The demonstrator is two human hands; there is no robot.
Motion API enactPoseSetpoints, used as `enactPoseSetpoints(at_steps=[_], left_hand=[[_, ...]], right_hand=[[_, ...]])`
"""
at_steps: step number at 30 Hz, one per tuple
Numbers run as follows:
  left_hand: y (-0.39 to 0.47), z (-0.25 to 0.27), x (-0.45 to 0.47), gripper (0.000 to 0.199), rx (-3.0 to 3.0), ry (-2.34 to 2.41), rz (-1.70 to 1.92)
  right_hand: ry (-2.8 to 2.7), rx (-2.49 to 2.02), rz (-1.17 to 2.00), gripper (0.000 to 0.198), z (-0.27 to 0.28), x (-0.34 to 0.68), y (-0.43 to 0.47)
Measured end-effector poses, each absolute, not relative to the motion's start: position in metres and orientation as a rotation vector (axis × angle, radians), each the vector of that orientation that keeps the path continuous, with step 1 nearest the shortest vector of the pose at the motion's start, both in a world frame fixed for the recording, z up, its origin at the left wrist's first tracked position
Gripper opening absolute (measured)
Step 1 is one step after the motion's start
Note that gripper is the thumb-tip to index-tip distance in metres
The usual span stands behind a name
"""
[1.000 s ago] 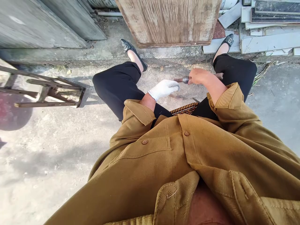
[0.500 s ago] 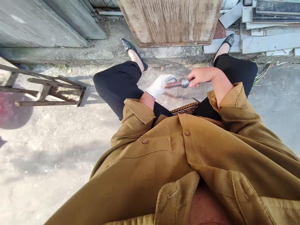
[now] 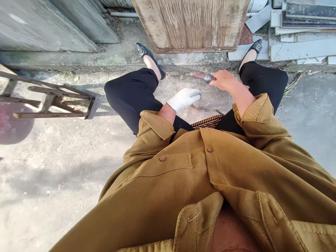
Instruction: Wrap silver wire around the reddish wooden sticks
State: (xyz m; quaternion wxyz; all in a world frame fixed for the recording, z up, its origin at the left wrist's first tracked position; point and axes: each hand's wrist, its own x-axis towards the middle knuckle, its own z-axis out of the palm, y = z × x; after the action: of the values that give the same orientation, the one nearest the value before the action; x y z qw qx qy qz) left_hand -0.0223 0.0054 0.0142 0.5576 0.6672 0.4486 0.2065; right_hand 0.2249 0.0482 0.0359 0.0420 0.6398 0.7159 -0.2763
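My right hand (image 3: pixel 225 79) is bare and wrapped around a short rod-like tool with a coil of grey wire (image 3: pixel 208 78) around it. The tool's reddish-brown end (image 3: pixel 197 75) points left and is blurred by motion, so its kind is unclear. Below and to its left is my left hand (image 3: pixel 185 98) in a white knit glove, its fingers bent and pressed together, apart from the tool. Whatever may lie in those fingers is hidden. Just under the gloved fingertips shows a thin curved brownish strip (image 3: pixel 197 108); I cannot tell whether the hand touches it.
A woven seat edge (image 3: pixel 207 121) shows between my legs. Ahead stands a weathered wooden panel (image 3: pixel 191 26), with stacked tiles and boards (image 3: pixel 299 49) to its right. At left are a wooden frame (image 3: pixel 52 101) and a pinkish round object (image 3: pixel 15 122) on the concrete.
My right hand has lifted the wire-wound tool up and away from the gloved hand, which its brown end overlapped before. My left hand has shifted slightly right and down.
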Motion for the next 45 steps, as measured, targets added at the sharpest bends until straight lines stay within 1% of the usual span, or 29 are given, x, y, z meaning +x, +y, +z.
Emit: enactPoseSetpoints(at_steps=[3, 6, 8, 12, 14, 16, 18, 21, 23, 26, 29, 31, 34, 36, 39, 42, 44, 45], left_hand=[[0.006, 0.014, -0.022, 0.016, 1.689, 1.067, 0.415], [0.008, 0.012, -0.021, 0.014, 1.695, 1.064, 0.396], [0.010, 0.011, -0.021, 0.012, 1.667, 1.074, 0.406], [0.011, 0.011, -0.023, 0.009, 1.612, 1.086, 0.464], [0.011, 0.012, -0.024, 0.011, 1.576, 1.088, 0.514], [0.014, 0.014, -0.026, 0.016, 1.543, 1.106, 0.581], [0.019, 0.020, -0.027, 0.019, 1.534, 1.114, 0.615], [0.033, 0.035, -0.031, 0.015, 1.575, 1.051, 0.559], [0.043, 0.048, -0.033, 0.013, 1.608, 0.985, 0.510], [0.060, 0.064, -0.034, 0.012, 1.620, 0.879, 0.486], [0.077, 0.067, -0.031, 0.011, 1.568, 0.768, 0.529], [0.089, 0.063, -0.028, 0.012, 1.519, 0.697, 0.554], [0.105, 0.052, -0.023, 0.015, 1.487, 0.649, 0.506], [0.113, 0.045, -0.019, 0.020, 1.533, 0.668, 0.408], [0.120, 0.042, -0.013, 0.023, 1.672, 0.715, 0.256], [0.122, 0.045, -0.010, 0.025, 1.752, 0.744, 0.166], [0.122, 0.048, -0.011, 0.023, 1.784, 0.779, 0.161], [0.123, 0.049, -0.013, 0.021, 1.805, 0.797, 0.172]], right_hand=[[2.068, 1.707, -0.781, 0.022, 0.038, 0.212, 0.040], [1.991, 1.398, -0.896, 0.015, 0.047, 0.204, 0.028], [1.959, 1.243, -1.014, 0.013, 0.052, 0.204, 0.024], [1.952, 1.126, -1.457, 0.023, 0.062, 0.218, 0.025], [2.008, 1.143, -1.614, 0.023, 0.069, 0.227, 0.029], [2.106, 1.250, -1.678, 0.021, 0.079, 0.233, 0.032], [2.211, 1.458, -1.791, 0.023, 0.091, 0.236, 0.036], [2.291, 1.794, -1.906, 0.029, 0.106, 0.231, 0.045], [2.313, 1.923, -1.841, 0.028, 0.115, 0.224, 0.056], [2.364, 2.065, -1.651, 0.029, 0.125, 0.212, 0.079], [2.401, 2.208, -1.476, 0.033, 0.131, 0.205, 0.104], [2.425, 2.256, -1.428, 0.037, 0.131, 0.204, 0.118], [2.451, 2.195, -1.408, 0.042, 0.122, 0.207, 0.135], [2.420, 2.169, -1.310, 0.041, 0.115, 0.211, 0.142], [2.331, 2.165, -1.015, 0.035, 0.108, 0.216, 0.145], [2.240, 2.052, -0.739, 0.026, 0.105, 0.219, 0.143], [2.115, 1.884, -0.672, 0.020, 0.104, 0.218, 0.139], [2.045, 1.767, -0.689, 0.016, 0.104, 0.218, 0.137]])
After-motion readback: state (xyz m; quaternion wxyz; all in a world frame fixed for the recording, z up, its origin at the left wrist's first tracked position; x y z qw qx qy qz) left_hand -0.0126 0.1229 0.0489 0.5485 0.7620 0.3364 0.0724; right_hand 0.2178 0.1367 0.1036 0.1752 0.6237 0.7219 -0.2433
